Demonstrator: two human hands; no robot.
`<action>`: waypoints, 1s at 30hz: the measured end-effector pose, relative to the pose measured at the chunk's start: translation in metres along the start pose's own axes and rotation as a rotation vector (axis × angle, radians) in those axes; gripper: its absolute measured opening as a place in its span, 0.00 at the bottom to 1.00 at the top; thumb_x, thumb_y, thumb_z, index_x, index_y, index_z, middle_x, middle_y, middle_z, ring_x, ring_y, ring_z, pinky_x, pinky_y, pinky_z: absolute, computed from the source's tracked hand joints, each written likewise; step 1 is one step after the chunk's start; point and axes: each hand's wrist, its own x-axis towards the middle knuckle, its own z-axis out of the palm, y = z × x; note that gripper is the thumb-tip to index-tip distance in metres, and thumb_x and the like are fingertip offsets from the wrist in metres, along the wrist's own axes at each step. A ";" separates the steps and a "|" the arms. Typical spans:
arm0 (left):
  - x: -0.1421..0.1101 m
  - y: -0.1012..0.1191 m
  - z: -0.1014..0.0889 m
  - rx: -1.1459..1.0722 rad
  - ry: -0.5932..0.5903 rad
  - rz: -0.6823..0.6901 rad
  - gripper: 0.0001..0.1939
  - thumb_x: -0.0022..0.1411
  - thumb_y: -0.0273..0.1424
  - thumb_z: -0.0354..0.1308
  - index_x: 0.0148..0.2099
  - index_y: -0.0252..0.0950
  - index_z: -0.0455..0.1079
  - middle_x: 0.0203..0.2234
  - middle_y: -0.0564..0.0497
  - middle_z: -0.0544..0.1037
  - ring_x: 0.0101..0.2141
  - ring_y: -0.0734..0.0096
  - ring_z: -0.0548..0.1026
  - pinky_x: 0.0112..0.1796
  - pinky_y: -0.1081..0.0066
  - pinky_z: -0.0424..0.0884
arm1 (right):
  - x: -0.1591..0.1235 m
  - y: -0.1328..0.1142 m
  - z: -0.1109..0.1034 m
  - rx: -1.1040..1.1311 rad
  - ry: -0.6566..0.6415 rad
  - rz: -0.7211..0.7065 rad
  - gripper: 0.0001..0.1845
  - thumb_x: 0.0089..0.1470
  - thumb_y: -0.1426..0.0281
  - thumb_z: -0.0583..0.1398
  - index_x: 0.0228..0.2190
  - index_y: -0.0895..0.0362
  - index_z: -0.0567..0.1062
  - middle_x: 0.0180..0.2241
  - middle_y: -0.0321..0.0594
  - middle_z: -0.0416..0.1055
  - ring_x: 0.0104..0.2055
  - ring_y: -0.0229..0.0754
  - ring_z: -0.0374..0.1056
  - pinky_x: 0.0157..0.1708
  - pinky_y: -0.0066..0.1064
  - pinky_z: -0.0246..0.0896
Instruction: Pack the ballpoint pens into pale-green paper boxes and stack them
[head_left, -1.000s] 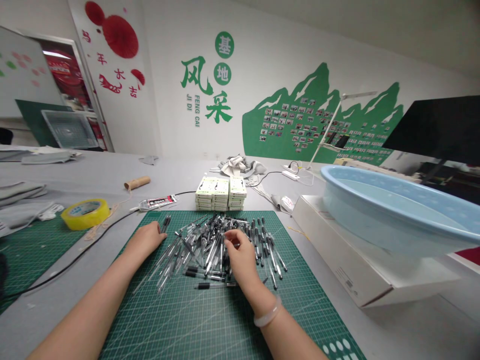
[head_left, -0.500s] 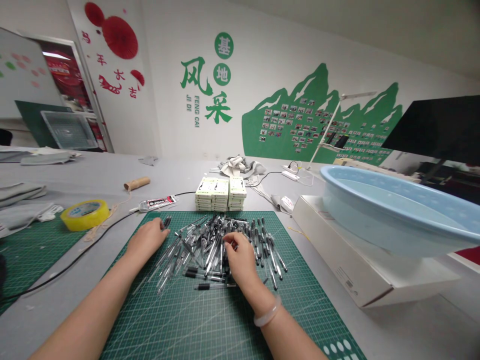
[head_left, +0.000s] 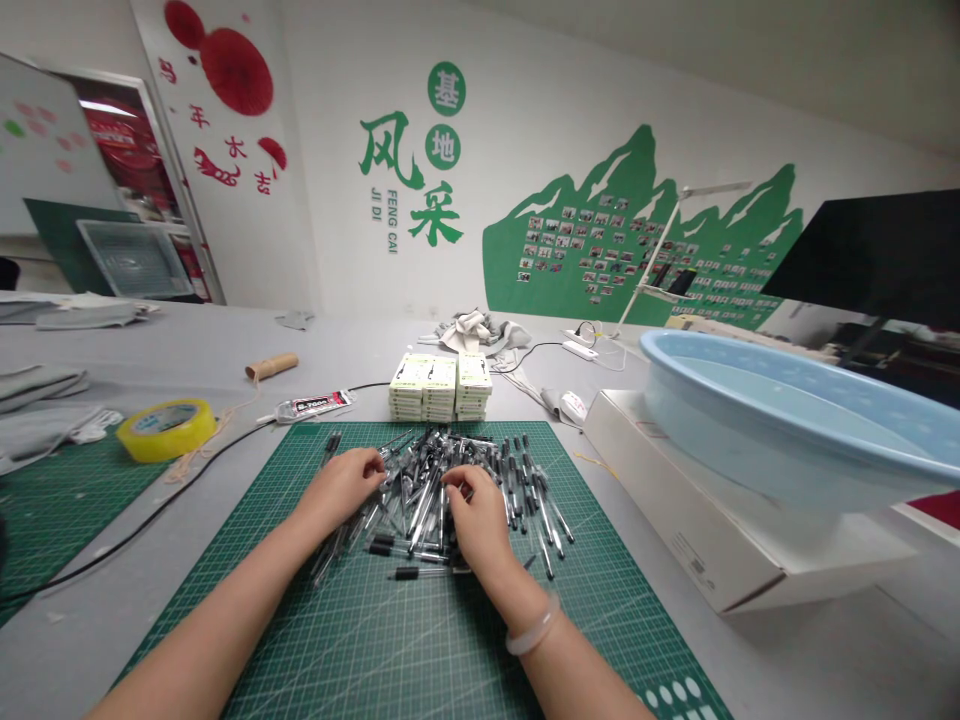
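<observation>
A heap of clear-barrelled pens with black caps (head_left: 424, 490) covers the upper middle of the green cutting mat (head_left: 360, 640). My left hand (head_left: 341, 490) is over the heap's left side, its fingers loosely bent with a small gap to the thumb and no pen visible between them. Beyond that wrist, a few black-capped pens (head_left: 331, 447) lie at the mat's upper left. My right hand (head_left: 480, 515) rests in the heap's middle, thumb and forefinger pinched close beside a pen; what they grip is hidden. A pale bracelet (head_left: 534, 628) circles the right wrist.
Stacked small pale-green boxes (head_left: 439, 388) stand behind the pens. Left are a glue tube (head_left: 313, 405), yellow tape roll (head_left: 166, 432), wooden handle (head_left: 271, 367) and black cable (head_left: 150, 522). A blue basin (head_left: 750, 430) sits on a white box (head_left: 720, 540) at right.
My left hand has moved right, from the pens at the mat's upper left to the heap, leaving those pens lying there. My right hand has barely moved.
</observation>
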 end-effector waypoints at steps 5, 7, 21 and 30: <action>-0.002 0.002 0.004 0.015 0.006 -0.031 0.05 0.56 0.32 0.53 0.33 0.39 0.70 0.32 0.50 0.77 0.35 0.65 0.73 0.33 0.72 0.61 | 0.002 0.002 -0.001 0.019 0.019 0.001 0.11 0.46 0.78 0.55 0.28 0.53 0.75 0.30 0.36 0.70 0.32 0.41 0.64 0.34 0.31 0.58; -0.002 0.001 0.003 0.017 0.015 -0.037 0.05 0.56 0.32 0.53 0.32 0.39 0.70 0.31 0.50 0.77 0.34 0.65 0.72 0.33 0.71 0.60 | 0.002 0.002 -0.001 0.015 0.018 0.004 0.11 0.46 0.78 0.55 0.28 0.53 0.75 0.30 0.36 0.70 0.32 0.41 0.64 0.34 0.32 0.58; -0.012 0.039 0.009 -0.097 -0.064 0.107 0.08 0.56 0.37 0.55 0.33 0.40 0.70 0.29 0.51 0.76 0.31 0.67 0.71 0.30 0.71 0.60 | 0.005 0.009 0.001 0.052 0.103 0.045 0.16 0.44 0.78 0.56 0.35 0.54 0.74 0.32 0.37 0.70 0.30 0.41 0.63 0.35 0.32 0.58; -0.023 0.066 0.034 0.053 -0.018 -0.024 0.11 0.57 0.41 0.54 0.30 0.39 0.68 0.32 0.45 0.77 0.34 0.61 0.75 0.29 0.68 0.61 | 0.004 0.008 0.001 0.067 0.106 0.047 0.16 0.43 0.79 0.55 0.35 0.54 0.74 0.31 0.37 0.70 0.30 0.41 0.63 0.34 0.32 0.58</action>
